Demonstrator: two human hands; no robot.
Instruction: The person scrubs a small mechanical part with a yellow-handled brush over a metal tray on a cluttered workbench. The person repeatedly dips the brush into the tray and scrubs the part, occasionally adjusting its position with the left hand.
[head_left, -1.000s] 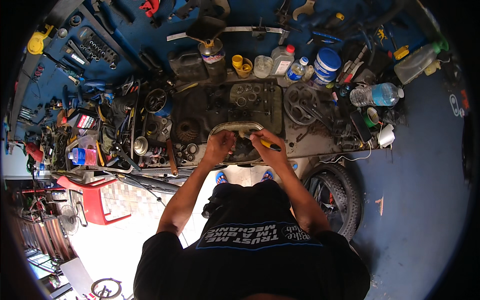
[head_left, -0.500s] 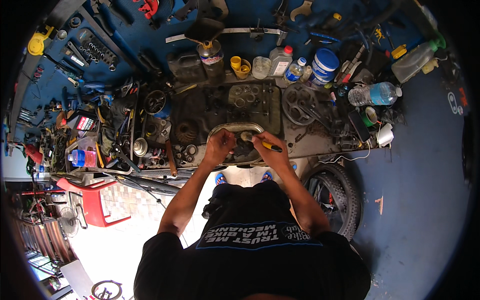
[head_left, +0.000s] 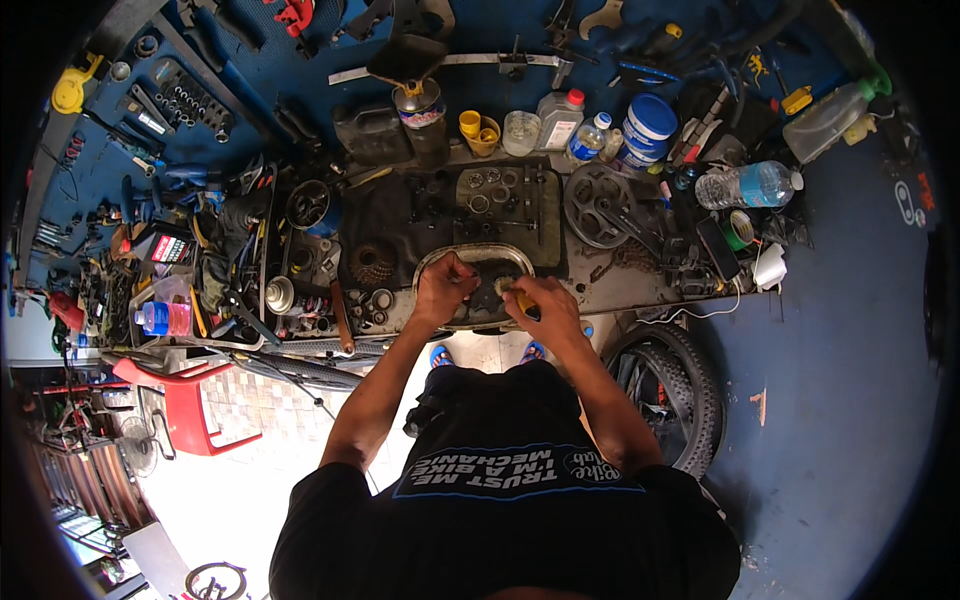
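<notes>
My right hand [head_left: 546, 310] is closed round a brush [head_left: 502, 285] with pale bristles and a yellow-and-black handle, now mostly covered by my fingers. The bristles sit over a dark basin [head_left: 478, 250] with a light rim at the bench's front edge. At the basin's left side, my left hand [head_left: 446, 290] is pinched closed; whatever its fingertips hold is too small and dark to name. Beyond the basin, a dark mat [head_left: 400, 200] carries a tray [head_left: 530, 180] with several metal rings. A sprocket cassette [head_left: 372, 262] lies left of my left hand.
A crankset [head_left: 600, 205] and a chain [head_left: 630, 258] lie to the right, near a water bottle [head_left: 750, 187]. An adjustable wrench [head_left: 338, 300] and a spray can [head_left: 281, 295] are at left. Bottles and a blue-lidded tub [head_left: 650, 130] line the back. Tyres [head_left: 680, 390] stand below the bench.
My right hand has turned, and the brush handle has swung from pointing right to lying beneath my fingers. The bristles moved slightly right and down. My left hand shifted only a little.
</notes>
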